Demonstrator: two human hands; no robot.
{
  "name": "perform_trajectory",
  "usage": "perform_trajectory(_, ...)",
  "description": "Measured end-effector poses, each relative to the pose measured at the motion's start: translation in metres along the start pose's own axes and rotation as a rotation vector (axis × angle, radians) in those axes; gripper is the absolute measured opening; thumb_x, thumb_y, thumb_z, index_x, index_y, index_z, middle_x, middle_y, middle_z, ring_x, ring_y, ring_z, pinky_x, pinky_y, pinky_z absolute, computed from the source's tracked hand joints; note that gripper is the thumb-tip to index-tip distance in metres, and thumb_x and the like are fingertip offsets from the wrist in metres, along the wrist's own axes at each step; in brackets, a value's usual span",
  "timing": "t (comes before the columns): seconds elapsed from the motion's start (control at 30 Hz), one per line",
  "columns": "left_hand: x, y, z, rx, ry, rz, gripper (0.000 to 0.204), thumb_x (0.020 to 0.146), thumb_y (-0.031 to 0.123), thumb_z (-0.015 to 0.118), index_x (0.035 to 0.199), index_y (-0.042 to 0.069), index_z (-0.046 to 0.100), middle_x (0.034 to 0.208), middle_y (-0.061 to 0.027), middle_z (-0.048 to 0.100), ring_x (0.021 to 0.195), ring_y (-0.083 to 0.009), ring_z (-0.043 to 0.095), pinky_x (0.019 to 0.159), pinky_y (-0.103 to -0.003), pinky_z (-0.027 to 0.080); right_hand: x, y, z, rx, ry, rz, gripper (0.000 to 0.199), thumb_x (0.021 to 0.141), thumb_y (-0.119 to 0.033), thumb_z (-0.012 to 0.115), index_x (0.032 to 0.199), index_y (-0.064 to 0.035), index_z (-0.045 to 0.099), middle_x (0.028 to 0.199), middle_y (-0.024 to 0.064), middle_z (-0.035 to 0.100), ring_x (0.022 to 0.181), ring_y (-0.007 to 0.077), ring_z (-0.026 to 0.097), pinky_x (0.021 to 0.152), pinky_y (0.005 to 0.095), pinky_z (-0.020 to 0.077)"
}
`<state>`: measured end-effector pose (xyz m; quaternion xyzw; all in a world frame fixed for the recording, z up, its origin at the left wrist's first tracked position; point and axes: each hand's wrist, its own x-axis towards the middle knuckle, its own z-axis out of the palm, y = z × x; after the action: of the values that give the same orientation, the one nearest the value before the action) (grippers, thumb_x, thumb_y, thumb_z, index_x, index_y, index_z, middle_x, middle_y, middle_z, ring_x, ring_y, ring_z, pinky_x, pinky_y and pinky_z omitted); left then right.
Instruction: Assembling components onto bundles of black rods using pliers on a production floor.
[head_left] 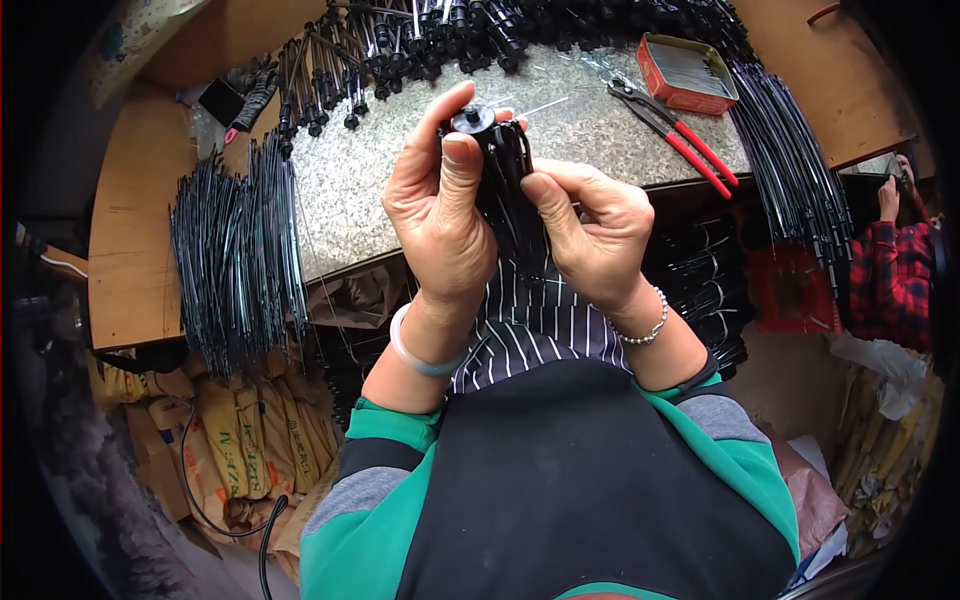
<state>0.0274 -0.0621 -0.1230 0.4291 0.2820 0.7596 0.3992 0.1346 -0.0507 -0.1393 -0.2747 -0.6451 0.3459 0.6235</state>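
Both my hands hold one black umbrella-frame assembly (505, 165), a bundle of thin black ribs gathered under a round black hub at the top. My left hand (440, 205) wraps the left side, thumb pressed just under the hub. My right hand (590, 230) grips the ribs from the right, thumb on the bundle's middle. The lower ends of the ribs run down behind my hands toward my striped apron. A thin silver wire (545, 105) sticks out beside the hub.
A speckled grey worktop (590, 130) carries red-handled pliers (680, 130), a red tin of wires (688, 72) and finished black assemblies (420, 45) at the back. Bundles of black ribs hang at left (240, 250) and right (790, 160). Another person in red plaid (895, 270) is at right.
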Motion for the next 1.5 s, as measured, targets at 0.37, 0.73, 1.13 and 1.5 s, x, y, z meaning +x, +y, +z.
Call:
perform_trajectory(0.37,0.006,0.000,-0.006,-0.114,-0.162,-0.089,0.041,0.092,0.031,0.048,0.114,-0.004,0.050,0.089,-0.0151,0.064,0.083,-0.0209,0.064,0.075,-0.030,0.052,0.003,0.009,-0.002,0.320,-0.007,0.166,0.009,0.079,-0.002,0.065,0.086,0.0044,0.064,0.083,0.0104,0.066,0.076,0.0108,0.061,0.067,0.0212,0.0482)
perform_trajectory(0.73,0.005,-0.002,-0.007,-0.037,-0.098,-0.102,0.047,0.095,0.038,0.034,0.117,-0.003,0.043,0.090,-0.0145,0.061,0.082,-0.0246,0.063,0.079,-0.036,0.051,0.002,0.011,0.008,0.290,-0.008,0.175,0.010,0.084,-0.008,0.062,0.086,0.0014,0.063,0.080,0.0038,0.062,0.073,0.0077,0.056,0.066,0.0216,0.0461)
perform_trajectory(1.13,0.000,0.032,0.003,0.176,-0.228,-0.032,0.043,0.087,0.017,0.058,0.120,-0.007,0.043,0.084,-0.0102,0.063,0.077,-0.0126,0.061,0.068,-0.024,0.049,-0.027,0.018,0.029,-0.031,-0.067,0.061,0.052,0.081,-0.052,0.057,0.097,-0.0022,0.051,0.076,0.0123,0.060,0.069,0.0277,0.063,0.059,0.0321,0.0495)
perform_trajectory(1.5,-0.014,0.031,-0.010,0.466,-0.269,0.222,0.023,0.080,0.005,0.062,0.101,-0.001,0.056,0.079,-0.0038,0.058,0.062,-0.0067,0.051,0.057,-0.021,0.043,0.022,-0.045,-0.009,-0.596,-0.153,-0.628,0.030,0.076,-0.036,0.066,0.084,-0.0075,0.064,0.081,0.0053,0.050,0.077,0.0200,0.045,0.066,0.0274,0.0368)
